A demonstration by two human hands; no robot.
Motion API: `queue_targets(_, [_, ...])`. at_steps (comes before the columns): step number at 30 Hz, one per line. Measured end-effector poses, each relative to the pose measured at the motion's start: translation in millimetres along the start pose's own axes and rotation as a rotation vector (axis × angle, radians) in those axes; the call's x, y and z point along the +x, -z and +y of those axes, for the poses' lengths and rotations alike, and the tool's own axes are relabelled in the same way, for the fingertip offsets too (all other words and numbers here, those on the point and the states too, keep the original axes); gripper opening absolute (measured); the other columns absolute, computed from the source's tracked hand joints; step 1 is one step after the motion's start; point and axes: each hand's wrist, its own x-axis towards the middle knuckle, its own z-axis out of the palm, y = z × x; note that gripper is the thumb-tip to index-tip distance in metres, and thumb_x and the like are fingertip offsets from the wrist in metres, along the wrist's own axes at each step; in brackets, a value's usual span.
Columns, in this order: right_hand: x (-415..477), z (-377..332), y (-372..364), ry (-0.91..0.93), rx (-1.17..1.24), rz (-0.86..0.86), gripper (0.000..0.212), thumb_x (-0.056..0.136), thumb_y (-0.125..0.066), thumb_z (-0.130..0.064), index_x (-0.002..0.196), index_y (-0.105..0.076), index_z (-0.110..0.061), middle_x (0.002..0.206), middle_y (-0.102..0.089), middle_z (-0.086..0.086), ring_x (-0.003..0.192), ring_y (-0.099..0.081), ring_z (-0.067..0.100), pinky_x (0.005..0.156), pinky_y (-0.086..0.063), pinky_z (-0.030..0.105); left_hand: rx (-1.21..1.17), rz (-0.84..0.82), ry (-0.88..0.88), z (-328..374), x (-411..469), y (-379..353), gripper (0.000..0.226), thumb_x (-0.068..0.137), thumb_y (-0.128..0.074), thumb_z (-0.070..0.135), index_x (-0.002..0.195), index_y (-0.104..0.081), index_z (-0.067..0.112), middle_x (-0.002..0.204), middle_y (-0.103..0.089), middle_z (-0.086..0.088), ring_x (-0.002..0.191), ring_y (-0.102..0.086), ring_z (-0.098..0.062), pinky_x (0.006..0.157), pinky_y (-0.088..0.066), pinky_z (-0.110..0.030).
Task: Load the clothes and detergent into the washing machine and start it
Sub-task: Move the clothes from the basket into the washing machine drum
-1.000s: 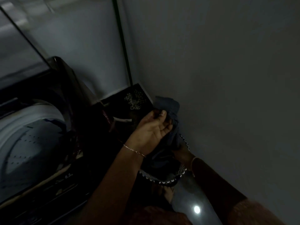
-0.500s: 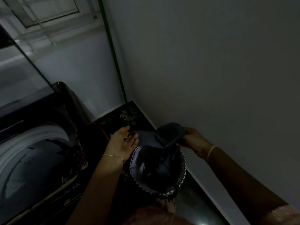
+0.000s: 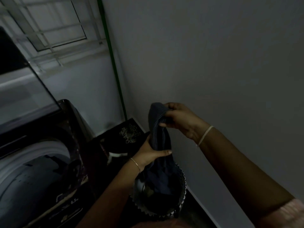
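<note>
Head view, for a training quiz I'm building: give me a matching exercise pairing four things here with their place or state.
Things:
1 right hand
2 left hand
3 washing machine
4 laundry basket

States:
a lid up, drum open
b grips the top of the grey garment
c below the hands, holds dark clothes
d grips the garment lower down

Pairs: 1-b, 2-d, 3-a, 4-c.

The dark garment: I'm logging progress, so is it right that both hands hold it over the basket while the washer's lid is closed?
Only the lid is wrong: the head view shows it raised, the drum exposed. The left hand and right hand do hold the dark garment over the basket.
</note>
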Motion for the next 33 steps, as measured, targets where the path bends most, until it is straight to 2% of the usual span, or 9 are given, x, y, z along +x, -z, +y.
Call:
queue_targets(5, [1.0,-29.3,-0.4,0.067,0.126,-0.024,0.015,0.094,-0.047,0.003,0.090,-0.057,-0.008,0.087,-0.062,0.008,0.077,-0.062,0.015,0.062,-0.058,0.021,-0.013,0.112,0.086,-4.2,10.5,3.9,0.048,0.085,-0.068,0.031,0.129,-0.052,0.018,0.125,-0.061,0.001,0.107,-0.060,-0.014,0.097,-0.048,-0.029])
queue_targets(7, [3.5,-30.7,3.5,0.080,0.189,-0.017,0.013,0.095,-0.047,0.002,0.096,-0.058,-0.006,0.089,-0.063,0.008,0.078,-0.063,0.015,0.063,-0.059,0.021,-0.092,0.207,0.122,3.9,10.5,4.4,0.032,0.095,-0.056,0.030,0.124,-0.052,0.020,0.113,-0.062,0.000,0.098,-0.059,-0.017,0.080,-0.051,-0.028])
queue_targets(10, [7.9,-20.8,12.5,0.089,0.346,0.017,0.018,0.095,-0.048,0.001,0.110,-0.057,-0.001,0.098,-0.064,0.010,0.085,-0.064,0.016,0.070,-0.059,0.022,-0.221,0.307,0.113,13.7,11.9,13.5,0.033,0.097,-0.052,0.024,0.128,-0.054,0.015,0.111,-0.064,-0.006,0.100,-0.061,-0.025,0.084,-0.053,-0.042])
queue_targets(13, [10.7,-1.2,27.4,0.065,0.479,0.141,0.020,0.095,-0.048,0.002,0.110,-0.059,-0.001,0.102,-0.064,0.012,0.089,-0.063,0.020,0.078,-0.058,0.026,-0.306,0.371,0.066,26.0,8.7,24.6,0.023,0.098,-0.049,0.019,0.118,-0.061,0.017,0.110,-0.066,-0.008,0.100,-0.063,-0.025,0.079,-0.056,-0.040])
queue_targets(16, [9.9,27.7,42.1,-0.007,0.305,0.291,0.023,0.091,-0.051,0.008,0.110,-0.058,-0.002,0.119,-0.059,0.022,0.096,-0.059,0.025,0.093,-0.053,0.035,-0.407,0.384,0.019,42.4,5.5,30.5,0.026,0.098,-0.050,0.020,0.120,-0.061,0.012,0.114,-0.066,-0.012,0.103,-0.063,-0.027,0.071,-0.059,-0.037])
queue_targets(20, [2.4,66.9,44.3,0.031,0.255,0.281,0.062,0.089,-0.058,0.004,0.138,-0.035,-0.025,0.109,-0.053,0.009,0.097,-0.061,0.022,0.076,-0.058,0.032,-0.486,0.359,-0.048,67.1,4.7,23.4,0.027,0.100,-0.046,0.015,0.120,-0.061,0.008,0.116,-0.065,-0.017,0.099,-0.064,-0.030,0.062,-0.060,-0.036])
queue_targets(25, [-11.2,77.1,31.0,0.275,-0.288,0.124,0.041,0.086,-0.046,0.012,0.119,-0.056,-0.010,0.117,-0.062,0.011,0.108,-0.060,0.029,0.087,-0.050,0.028,-0.534,0.356,-0.143,98.7,5.1,6.0,0.031,0.100,-0.046,0.023,0.129,-0.055,0.014,0.123,-0.063,-0.014,0.104,-0.064,-0.030,0.065,-0.059,-0.036])
queue_targets(29, [-13.3,81.5,37.2,0.190,-0.222,-0.073,0.070,0.086,-0.065,-0.022,0.146,-0.030,-0.028,0.139,-0.048,-0.008,0.123,-0.050,0.010,0.103,-0.043,0.029,-0.613,0.284,-0.211,133.3,-1.3,-4.2,0.035,0.098,-0.049,0.023,0.132,-0.053,0.014,0.126,-0.060,-0.017,0.098,-0.064,-0.032,0.069,-0.060,-0.042])
queue_targets(33, [-7.6,86.9,40.4,0.082,-0.273,-0.118,0.063,0.077,-0.077,-0.031,0.127,-0.040,-0.039,0.126,-0.055,-0.018,0.111,-0.055,-0.003,0.090,-0.047,0.013,-0.552,0.243,-0.294,156.1,-8.3,-11.6,0.030,0.098,-0.046,0.014,0.126,-0.059,0.014,0.123,-0.064,-0.011,0.101,-0.064,-0.029,0.078,-0.056,-0.044])
